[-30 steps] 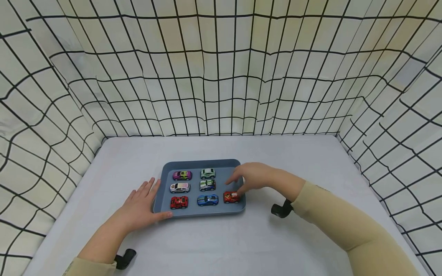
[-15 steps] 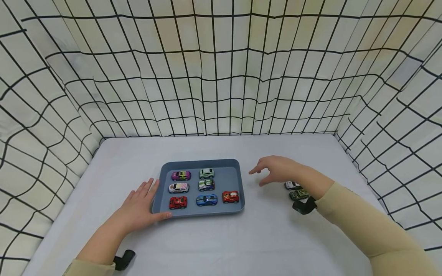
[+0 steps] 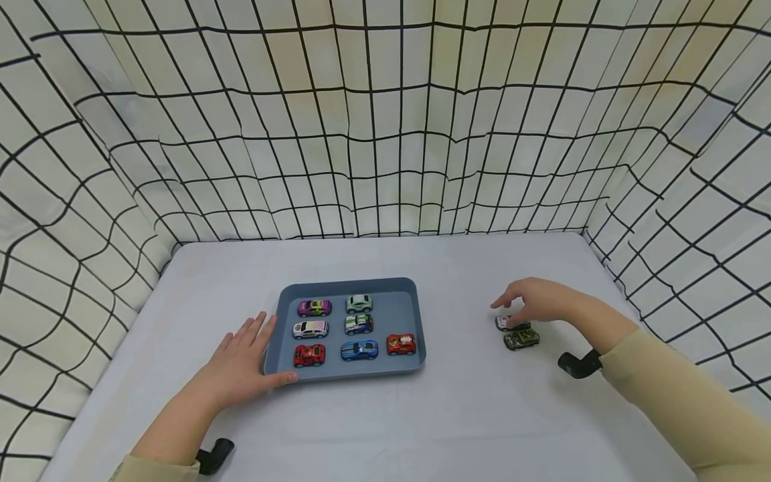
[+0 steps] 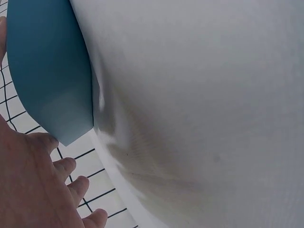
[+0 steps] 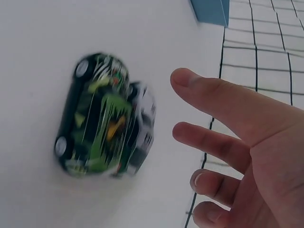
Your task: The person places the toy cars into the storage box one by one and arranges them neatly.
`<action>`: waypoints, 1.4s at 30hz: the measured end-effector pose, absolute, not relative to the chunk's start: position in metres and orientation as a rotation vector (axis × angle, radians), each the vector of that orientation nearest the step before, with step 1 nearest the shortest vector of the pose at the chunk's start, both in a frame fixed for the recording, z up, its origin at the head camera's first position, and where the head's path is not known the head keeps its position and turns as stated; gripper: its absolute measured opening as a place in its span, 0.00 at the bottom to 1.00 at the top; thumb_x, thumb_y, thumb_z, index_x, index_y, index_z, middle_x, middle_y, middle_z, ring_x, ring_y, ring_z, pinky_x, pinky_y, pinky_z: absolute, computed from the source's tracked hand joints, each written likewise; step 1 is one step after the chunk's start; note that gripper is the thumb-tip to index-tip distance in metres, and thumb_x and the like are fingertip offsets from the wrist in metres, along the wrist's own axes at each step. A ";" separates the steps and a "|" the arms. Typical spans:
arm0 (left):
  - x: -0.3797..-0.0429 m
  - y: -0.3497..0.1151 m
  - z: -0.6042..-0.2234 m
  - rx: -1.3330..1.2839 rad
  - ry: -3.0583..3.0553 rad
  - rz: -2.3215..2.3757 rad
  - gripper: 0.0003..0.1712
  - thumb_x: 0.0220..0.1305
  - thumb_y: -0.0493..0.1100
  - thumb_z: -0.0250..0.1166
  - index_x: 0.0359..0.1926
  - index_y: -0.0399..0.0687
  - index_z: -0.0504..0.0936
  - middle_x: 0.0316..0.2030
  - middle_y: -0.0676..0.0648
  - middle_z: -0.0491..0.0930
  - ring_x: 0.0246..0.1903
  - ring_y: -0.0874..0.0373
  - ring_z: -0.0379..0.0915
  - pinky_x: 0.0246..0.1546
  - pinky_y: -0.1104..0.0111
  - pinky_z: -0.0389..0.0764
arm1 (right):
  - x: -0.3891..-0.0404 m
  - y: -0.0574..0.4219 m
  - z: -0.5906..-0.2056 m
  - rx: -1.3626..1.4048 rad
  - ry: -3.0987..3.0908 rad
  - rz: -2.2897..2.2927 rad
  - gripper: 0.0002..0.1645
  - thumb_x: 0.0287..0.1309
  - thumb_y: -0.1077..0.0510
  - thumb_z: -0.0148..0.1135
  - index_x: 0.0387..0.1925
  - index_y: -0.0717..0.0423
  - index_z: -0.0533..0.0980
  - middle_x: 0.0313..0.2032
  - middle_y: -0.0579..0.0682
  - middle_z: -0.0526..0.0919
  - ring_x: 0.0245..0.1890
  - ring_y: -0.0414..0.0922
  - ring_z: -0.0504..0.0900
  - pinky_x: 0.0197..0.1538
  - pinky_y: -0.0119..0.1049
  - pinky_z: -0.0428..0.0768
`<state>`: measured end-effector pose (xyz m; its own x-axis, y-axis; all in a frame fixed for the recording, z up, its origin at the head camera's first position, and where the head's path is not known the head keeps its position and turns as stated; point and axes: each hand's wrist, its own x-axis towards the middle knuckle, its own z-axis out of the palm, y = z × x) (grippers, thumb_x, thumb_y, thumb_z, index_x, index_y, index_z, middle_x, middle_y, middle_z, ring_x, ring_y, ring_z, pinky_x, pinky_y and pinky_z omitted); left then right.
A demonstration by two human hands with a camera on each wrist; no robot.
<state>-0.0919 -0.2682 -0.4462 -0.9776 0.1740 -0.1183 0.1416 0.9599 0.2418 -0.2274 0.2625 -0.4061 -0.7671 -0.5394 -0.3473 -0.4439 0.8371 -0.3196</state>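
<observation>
Resting flat on the white table [image 3: 458, 415], the left hand [image 3: 241, 365] has fingers straight and spread, thumb touching the near-left corner of the blue tray [image 3: 346, 370]; it steadies, grips nothing. The left wrist view shows the same tray edge [image 4: 47, 71] beside those fingers [image 4: 61, 166].

Tray as landmark, seven toy cars inside:
- left column, far to near: purple car [image 3: 314, 307], white car [image 3: 310, 329], red car [image 3: 310, 354]
- middle column: pale green car [image 3: 359, 303], green-white car [image 3: 358, 324], blue car [image 3: 359, 349]
- near-right corner: red-yellow car [image 3: 401, 344]; the slots beyond it in that column are bare.

Well right of the tray, two more cars sit on the table, touching side by side: dark green car [image 3: 521, 339] nearer, white-black car [image 3: 508, 323] just beyond it. The right hand [image 3: 536, 302] hovers over the white-black one, fingers loosely bent and parted, holding nothing; contact can't be confirmed. The right wrist view shows the pair [image 5: 97, 116] with fingers [image 5: 218, 99] apart from them.

Handling, my read: small rigid die-cast-type bodies, light, glossy, free-rolling wheels, so they'll scoot if nudged end-on. Pinch across the body sides, thumb against forefinger, from above. With the pair touching, the inner flank is blocked; take the outer car by roof and free side, or split them first.
</observation>
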 end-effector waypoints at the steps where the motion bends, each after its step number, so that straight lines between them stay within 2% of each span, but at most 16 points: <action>1: -0.092 -0.268 -0.446 0.241 2.973 0.349 0.73 0.47 0.81 0.62 0.76 0.33 0.51 0.74 0.28 0.48 0.72 0.30 0.43 0.67 0.33 0.47 | -0.227 0.267 -0.406 -0.723 2.589 -0.302 0.24 0.56 0.48 0.73 0.55 0.42 0.83 0.46 0.43 0.81 0.52 0.49 0.77 0.54 0.51 0.78; 9: -0.092 -0.269 -0.447 0.238 2.974 0.341 0.74 0.46 0.83 0.61 0.76 0.33 0.50 0.74 0.28 0.48 0.72 0.30 0.42 0.67 0.33 0.46 | -0.231 0.283 -0.408 -0.669 2.538 -0.366 0.23 0.56 0.51 0.73 0.55 0.43 0.83 0.47 0.45 0.82 0.51 0.52 0.78 0.51 0.49 0.80; 14: -0.093 -0.269 -0.447 0.236 2.965 0.359 0.73 0.47 0.83 0.61 0.76 0.33 0.50 0.74 0.29 0.47 0.72 0.30 0.41 0.68 0.33 0.45 | -0.237 0.285 -0.412 -0.641 2.478 -0.405 0.22 0.55 0.54 0.73 0.54 0.44 0.83 0.50 0.47 0.83 0.48 0.48 0.78 0.48 0.44 0.80; 22: -0.094 -0.269 -0.448 0.233 2.960 0.353 0.74 0.47 0.84 0.59 0.76 0.34 0.49 0.75 0.29 0.46 0.73 0.30 0.41 0.68 0.34 0.44 | -0.242 0.284 -0.416 -0.640 2.440 -0.411 0.21 0.54 0.59 0.72 0.52 0.47 0.84 0.45 0.45 0.83 0.46 0.46 0.77 0.46 0.42 0.78; 32: -0.092 -0.268 -0.446 0.230 2.964 0.352 0.73 0.47 0.81 0.62 0.76 0.33 0.50 0.74 0.28 0.48 0.72 0.30 0.43 0.67 0.33 0.46 | -0.242 0.276 -0.425 -0.694 2.465 -0.358 0.22 0.54 0.60 0.72 0.52 0.45 0.84 0.39 0.42 0.80 0.38 0.42 0.75 0.40 0.36 0.78; 42: -0.093 -0.268 -0.448 0.232 2.968 0.347 0.73 0.46 0.82 0.62 0.76 0.33 0.51 0.74 0.28 0.49 0.72 0.30 0.43 0.67 0.33 0.47 | -0.240 0.272 -0.426 -0.732 2.482 -0.336 0.22 0.55 0.61 0.69 0.52 0.45 0.84 0.39 0.42 0.80 0.39 0.43 0.74 0.40 0.37 0.77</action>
